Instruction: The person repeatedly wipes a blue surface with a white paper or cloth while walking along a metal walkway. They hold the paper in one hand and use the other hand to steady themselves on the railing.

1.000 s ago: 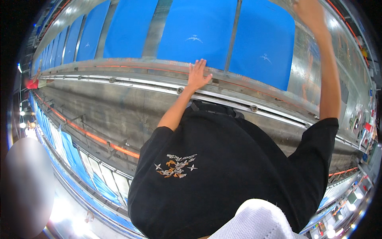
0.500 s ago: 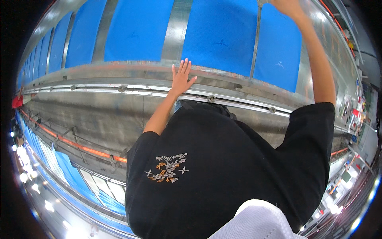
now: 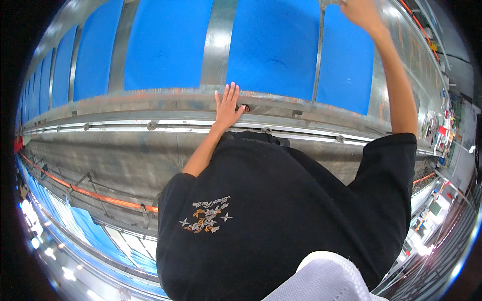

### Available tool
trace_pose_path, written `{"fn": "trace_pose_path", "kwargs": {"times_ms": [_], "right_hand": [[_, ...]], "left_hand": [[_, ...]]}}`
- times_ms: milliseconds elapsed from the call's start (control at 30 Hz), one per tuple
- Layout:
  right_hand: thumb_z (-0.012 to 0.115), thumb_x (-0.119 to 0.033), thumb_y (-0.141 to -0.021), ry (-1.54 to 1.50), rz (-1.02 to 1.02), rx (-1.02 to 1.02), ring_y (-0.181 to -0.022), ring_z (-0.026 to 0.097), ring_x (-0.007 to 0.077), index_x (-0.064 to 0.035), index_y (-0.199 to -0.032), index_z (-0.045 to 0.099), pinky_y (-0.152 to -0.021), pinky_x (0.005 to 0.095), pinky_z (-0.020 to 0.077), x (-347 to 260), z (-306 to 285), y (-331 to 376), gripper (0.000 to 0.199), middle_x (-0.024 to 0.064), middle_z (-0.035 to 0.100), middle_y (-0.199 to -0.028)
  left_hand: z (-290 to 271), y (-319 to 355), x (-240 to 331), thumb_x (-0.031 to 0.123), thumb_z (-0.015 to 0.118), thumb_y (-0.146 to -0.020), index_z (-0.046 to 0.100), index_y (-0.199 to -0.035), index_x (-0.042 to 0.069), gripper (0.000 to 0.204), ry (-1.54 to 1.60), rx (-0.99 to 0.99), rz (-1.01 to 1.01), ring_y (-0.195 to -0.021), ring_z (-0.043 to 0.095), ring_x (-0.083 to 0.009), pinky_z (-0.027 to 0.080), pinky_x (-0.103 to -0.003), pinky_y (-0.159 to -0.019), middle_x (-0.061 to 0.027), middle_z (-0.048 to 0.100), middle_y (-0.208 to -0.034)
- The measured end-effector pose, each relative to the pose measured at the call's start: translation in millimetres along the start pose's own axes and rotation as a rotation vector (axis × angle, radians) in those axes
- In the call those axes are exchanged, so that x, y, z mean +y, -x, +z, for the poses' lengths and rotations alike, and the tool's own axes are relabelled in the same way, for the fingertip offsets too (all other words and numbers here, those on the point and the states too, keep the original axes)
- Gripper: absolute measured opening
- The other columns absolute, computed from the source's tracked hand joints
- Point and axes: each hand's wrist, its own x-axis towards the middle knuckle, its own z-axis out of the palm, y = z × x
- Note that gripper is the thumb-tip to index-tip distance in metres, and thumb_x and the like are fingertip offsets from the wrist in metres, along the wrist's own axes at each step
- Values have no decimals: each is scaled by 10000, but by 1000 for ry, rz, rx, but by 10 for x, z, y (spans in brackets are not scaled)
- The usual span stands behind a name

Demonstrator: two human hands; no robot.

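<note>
Flat blue fabric panels lie in a row on a long metal table [image 3: 215, 55]. My left hand [image 3: 229, 106] rests with fingers spread on the table's near edge, its fingertips by the lower edge of the middle blue panel [image 3: 273, 50]. My right arm reaches across to the far side, and my right hand [image 3: 362, 14] is over the far end of the right blue panel [image 3: 345, 65]. The top of the picture cuts off part of that hand, so whether its fingers hold anything is hidden. A small dark curved mark shows on the middle panel.
More blue panels [image 3: 163, 45] continue to the left along the table. A metal rail [image 3: 191, 123] with bolts runs along its near side. Behind me are an orange bar [image 3: 95, 189] and hanging blue cloth [image 3: 90, 220]. Assorted equipment stands at the far right.
The view has shifted slightly, so the panels and rail sit a little differently in the picture. My left hand stays spread at the table edge; my right hand remains at the far side.
</note>
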Motion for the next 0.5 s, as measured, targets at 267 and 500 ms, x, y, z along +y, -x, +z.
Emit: {"fn": "trace_pose_path", "kwargs": {"times_ms": [267,500], "right_hand": [[598,-357,-930,-289,-391,-1041,-1120,592,367,-22,-1232,610,-971,433,461,-709,-88,375,451,220,617,-1212],[574,-159,-825,-193,-4,-94,-919,635,433,-75,-1224,622,-806,524,496,-154,-256,61,410,264,667,-976]], "left_hand": [[260,126,-244,352,608,-890,368,-1485,62,703,247,-112,-47,-1449,269,-337,49,-624,-1161,-141,350,-1543],[-46,-60,22,377,613,-872,214,-1548,80,840,-17,-114,-45,-1496,147,-317,72,-653,-1146,-108,151,-1628]]}}
